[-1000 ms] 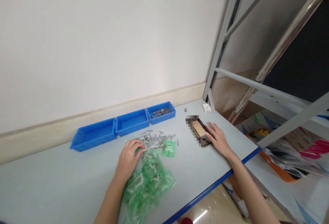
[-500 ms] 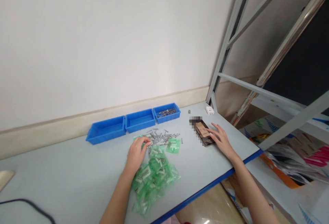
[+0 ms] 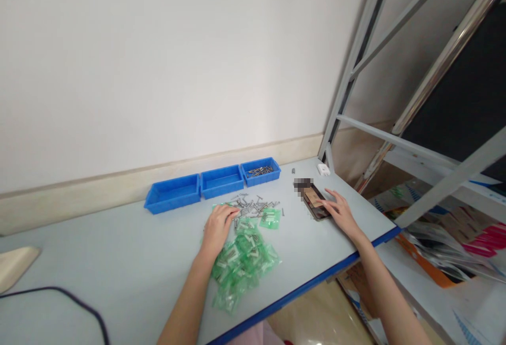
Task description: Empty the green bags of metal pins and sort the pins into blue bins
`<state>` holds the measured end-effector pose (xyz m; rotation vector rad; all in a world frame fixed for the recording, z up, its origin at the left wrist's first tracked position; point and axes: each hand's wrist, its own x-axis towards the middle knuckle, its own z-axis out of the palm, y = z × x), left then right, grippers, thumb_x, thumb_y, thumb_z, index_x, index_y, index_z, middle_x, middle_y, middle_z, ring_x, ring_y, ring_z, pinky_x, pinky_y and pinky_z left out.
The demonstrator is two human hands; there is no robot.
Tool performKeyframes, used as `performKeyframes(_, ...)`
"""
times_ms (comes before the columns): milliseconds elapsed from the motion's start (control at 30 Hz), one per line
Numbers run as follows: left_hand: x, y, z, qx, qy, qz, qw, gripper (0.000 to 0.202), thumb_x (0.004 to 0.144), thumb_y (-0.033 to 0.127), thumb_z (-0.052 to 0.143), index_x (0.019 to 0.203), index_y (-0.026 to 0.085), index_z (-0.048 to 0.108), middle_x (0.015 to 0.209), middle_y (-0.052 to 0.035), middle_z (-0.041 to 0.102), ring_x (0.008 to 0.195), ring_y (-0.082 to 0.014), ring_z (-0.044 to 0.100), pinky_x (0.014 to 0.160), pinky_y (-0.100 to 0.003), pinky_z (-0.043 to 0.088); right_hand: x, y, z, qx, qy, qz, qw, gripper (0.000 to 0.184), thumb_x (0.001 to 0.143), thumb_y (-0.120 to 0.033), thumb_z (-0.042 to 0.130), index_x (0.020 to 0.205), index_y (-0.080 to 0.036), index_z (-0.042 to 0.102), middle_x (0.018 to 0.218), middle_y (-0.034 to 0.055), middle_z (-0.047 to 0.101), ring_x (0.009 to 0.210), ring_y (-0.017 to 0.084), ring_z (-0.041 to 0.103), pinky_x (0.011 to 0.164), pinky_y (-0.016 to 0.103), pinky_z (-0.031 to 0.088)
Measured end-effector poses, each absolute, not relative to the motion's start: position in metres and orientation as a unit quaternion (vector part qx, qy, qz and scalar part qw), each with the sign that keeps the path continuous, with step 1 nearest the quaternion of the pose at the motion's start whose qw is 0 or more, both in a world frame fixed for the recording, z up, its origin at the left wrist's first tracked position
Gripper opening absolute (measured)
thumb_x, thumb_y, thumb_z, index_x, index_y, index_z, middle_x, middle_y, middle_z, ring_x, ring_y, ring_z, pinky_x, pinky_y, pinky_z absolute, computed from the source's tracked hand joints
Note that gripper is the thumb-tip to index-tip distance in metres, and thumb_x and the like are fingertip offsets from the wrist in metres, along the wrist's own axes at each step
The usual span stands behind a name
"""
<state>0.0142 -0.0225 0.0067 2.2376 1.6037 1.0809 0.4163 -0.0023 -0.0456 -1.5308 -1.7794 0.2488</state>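
Note:
My left hand (image 3: 217,227) rests at the left edge of a loose pile of metal screws (image 3: 253,207). Its fingers are bent together in a pinch, and whatever may be in them is hidden. Nearer me, beside the wrist, lies a heap of small green plastic bags (image 3: 245,258) with hardware inside. A single green bag (image 3: 270,218) lies flat by the screws, partly over them. On the right, my right hand (image 3: 339,212) is open, its fingers spread over a smartphone (image 3: 321,211) lying on the table. A fingertip is at the phone's lit screen.
Three blue bins line the wall; the right bin (image 3: 261,171) holds screws. A white plug adapter (image 3: 323,169) and a small grey piece (image 3: 293,171) lie at the back right. A black cable (image 3: 59,289) crosses the left. A metal rack (image 3: 343,92) stands right of the table.
The whole view has shifted slightly, so the table things appear a little further right. Both hands stay by the same things, with hardly any change in their fingers.

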Motion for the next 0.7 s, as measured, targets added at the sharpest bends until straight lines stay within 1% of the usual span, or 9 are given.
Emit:
performKeyframes(133,0.0156,-0.0239,0.0070,0.742,0.539,0.383,0.113,0.021,0.086,0.033,0.047,0.082,0.021,0.064,0.085,-0.0038,0.067,0.088,-0.0209,0.059,0.081,-0.035,0.045,0.4184,-0.0007,-0.0469,-0.620,-0.678,0.090,0.385,0.051,0.087,-0.058,0.035,0.106,-0.025,0.070,0.132,0.0068,0.052,0.127,0.027,0.038,0.109,0.051,0.025)
performKeyframes(200,0.0165,-0.0239,0.0070,0.729,0.544,0.393,0.133,0.020,0.084,0.034,0.049,0.082,0.020,0.063,0.086,-0.0034,0.067,0.082,-0.0198,0.060,0.077,-0.033,0.046,0.4193,-0.0005,-0.0463,-0.622,-0.667,0.091,0.399,0.053,0.088,-0.058,0.034,0.108,-0.023,0.068,0.131,0.0083,0.051,0.126,0.027,0.040,0.108,0.050,0.025)
performKeyframes(300,0.0174,-0.0227,0.0073,0.703,0.555,0.413,0.165,0.019,0.082,0.035,0.051,0.081,0.020,0.064,0.084,-0.0028,0.069,0.070,-0.0174,0.060,0.069,-0.030,0.047,0.4187,-0.0009,-0.0446,-0.612,-0.678,0.082,0.399,0.051,0.088,-0.057,0.035,0.113,-0.025,0.065,0.134,0.0072,0.049,0.127,0.026,0.039,0.109,0.048,0.025)
performKeyframes(433,0.0176,-0.0203,0.0084,0.669,0.565,0.440,0.199,0.021,0.078,0.036,0.054,0.081,0.019,0.065,0.079,-0.0024,0.069,0.061,-0.0159,0.058,0.062,-0.028,0.046,0.4148,-0.0021,-0.0435,-0.600,-0.713,0.065,0.356,0.047,0.087,-0.055,0.038,0.118,-0.028,0.062,0.138,0.0052,0.045,0.129,0.026,0.035,0.108,0.049,0.027)
performKeyframes(600,0.0175,-0.0185,0.0052,0.658,0.579,0.436,0.204,0.019,0.078,0.034,0.056,0.083,0.019,0.066,0.078,-0.0023,0.069,0.062,-0.0160,0.058,0.064,-0.028,0.046,0.4109,-0.0032,-0.0451,-0.600,-0.732,0.049,0.318,0.046,0.088,-0.052,0.037,0.123,-0.030,0.058,0.138,0.0051,0.045,0.130,0.027,0.033,0.105,0.050,0.029)
performKeyframes(700,0.0174,-0.0194,0.0015,0.671,0.578,0.426,0.182,0.015,0.080,0.032,0.056,0.083,0.020,0.066,0.085,-0.0023,0.069,0.068,-0.0162,0.060,0.069,-0.029,0.046,0.4117,-0.0041,-0.0445,-0.599,-0.727,0.049,0.332,0.044,0.088,-0.053,0.038,0.112,-0.029,0.065,0.136,0.0058,0.048,0.130,0.027,0.034,0.105,0.051,0.029)
